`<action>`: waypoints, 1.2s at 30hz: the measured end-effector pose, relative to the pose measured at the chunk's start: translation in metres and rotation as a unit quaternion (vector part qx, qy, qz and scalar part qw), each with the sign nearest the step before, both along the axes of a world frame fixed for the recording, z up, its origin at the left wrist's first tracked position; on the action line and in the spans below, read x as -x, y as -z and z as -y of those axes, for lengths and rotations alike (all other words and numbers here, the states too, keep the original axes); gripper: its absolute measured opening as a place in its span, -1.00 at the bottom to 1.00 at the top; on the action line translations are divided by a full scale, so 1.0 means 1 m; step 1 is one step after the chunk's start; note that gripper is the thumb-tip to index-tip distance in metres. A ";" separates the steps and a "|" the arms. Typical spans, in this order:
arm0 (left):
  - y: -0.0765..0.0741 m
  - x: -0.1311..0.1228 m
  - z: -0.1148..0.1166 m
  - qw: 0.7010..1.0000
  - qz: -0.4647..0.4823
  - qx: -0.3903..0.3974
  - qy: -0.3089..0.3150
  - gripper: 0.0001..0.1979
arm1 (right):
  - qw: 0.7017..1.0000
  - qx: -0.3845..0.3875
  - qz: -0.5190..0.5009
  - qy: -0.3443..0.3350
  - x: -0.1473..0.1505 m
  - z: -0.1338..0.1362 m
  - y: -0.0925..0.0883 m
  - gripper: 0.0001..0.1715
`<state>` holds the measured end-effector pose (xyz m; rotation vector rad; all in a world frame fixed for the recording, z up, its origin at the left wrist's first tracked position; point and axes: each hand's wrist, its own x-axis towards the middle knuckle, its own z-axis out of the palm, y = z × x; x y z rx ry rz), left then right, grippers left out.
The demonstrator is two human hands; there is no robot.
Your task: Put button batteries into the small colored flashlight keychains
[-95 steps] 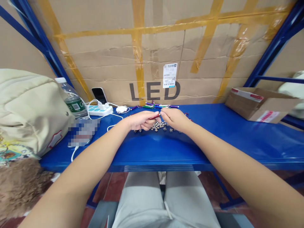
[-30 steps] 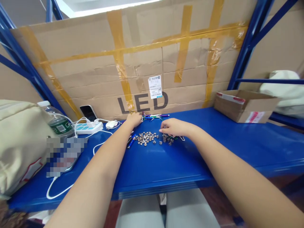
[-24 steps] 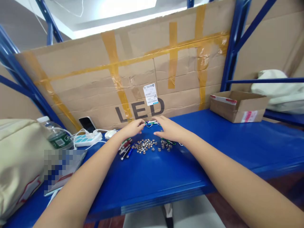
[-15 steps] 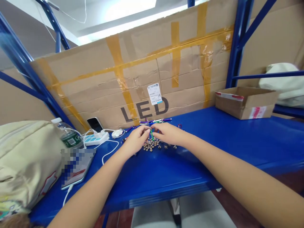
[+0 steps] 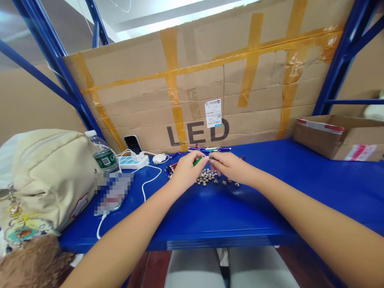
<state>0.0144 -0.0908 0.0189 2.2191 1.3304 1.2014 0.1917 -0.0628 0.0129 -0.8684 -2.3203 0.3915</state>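
My left hand (image 5: 186, 171) and my right hand (image 5: 228, 165) meet over the blue shelf (image 5: 210, 212), both pinched on a small green pen-like tube (image 5: 198, 161). Directly below the hands lies a scatter of several small round silver button cells (image 5: 210, 179). A row of coloured tubes (image 5: 210, 149) lies behind the hands, against the cardboard. A few more tubes (image 5: 171, 168) lie left of my left hand.
A big taped cardboard sheet marked LED (image 5: 198, 134) backs the shelf. At left are a beige bag (image 5: 51, 176), a water bottle (image 5: 102, 154), a phone (image 5: 133, 143), a power strip (image 5: 133, 161) with white cables and a blurred flat device (image 5: 112, 194). An open carton (image 5: 339, 136) sits at right.
My left hand laid a red tube aside at left, reached to the back row, and a green tube came forward. Both hands now grip it above the button cells.
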 end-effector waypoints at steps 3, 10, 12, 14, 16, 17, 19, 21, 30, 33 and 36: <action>0.002 -0.001 -0.001 0.999 -0.041 -0.028 0.023 -0.78 | 1.000 0.016 0.021 0.009 -0.003 0.004 -0.003 -0.65; 0.005 0.000 0.000 0.991 -0.114 -0.063 0.045 -0.66 | 0.994 0.047 0.089 0.031 -0.002 0.010 -0.005 -0.79; 0.004 0.000 0.000 0.990 -0.112 -0.062 0.051 -0.66 | 0.993 0.035 0.105 0.046 -0.001 0.011 -0.006 -0.75; 0.004 0.001 0.001 0.991 -0.106 -0.062 0.060 -0.66 | 0.990 0.021 0.121 0.066 0.000 0.012 -0.007 -0.72; 0.004 0.002 0.000 0.990 -0.103 -0.064 0.066 -0.66 | 0.986 0.008 0.138 0.088 0.002 0.013 -0.008 -0.72; 0.005 0.002 -0.001 0.990 -0.104 -0.066 0.067 -0.66 | 0.984 0.002 0.146 0.100 0.003 0.013 -0.008 -0.72; 0.007 0.003 -0.003 0.990 -0.110 -0.069 0.063 -0.65 | 0.979 -0.006 0.161 0.124 0.004 0.013 -0.007 -0.70; 0.008 0.003 -0.004 0.989 -0.115 -0.069 0.062 -0.64 | 0.978 -0.014 0.153 0.137 0.005 0.012 -0.006 -0.68; 0.016 -0.010 0.005 0.967 -0.243 -0.035 0.061 -0.73 | 0.969 0.183 -0.164 0.035 0.009 0.008 -0.004 -0.66; 0.020 -0.013 0.007 0.952 -0.298 -0.020 0.068 -0.73 | 0.971 0.121 -0.148 0.144 -0.010 -0.005 -0.010 -0.64; 0.019 -0.009 0.003 0.954 -0.295 -0.038 0.045 -0.74 | 0.965 0.081 0.049 0.246 -0.041 -0.023 -0.011 -0.70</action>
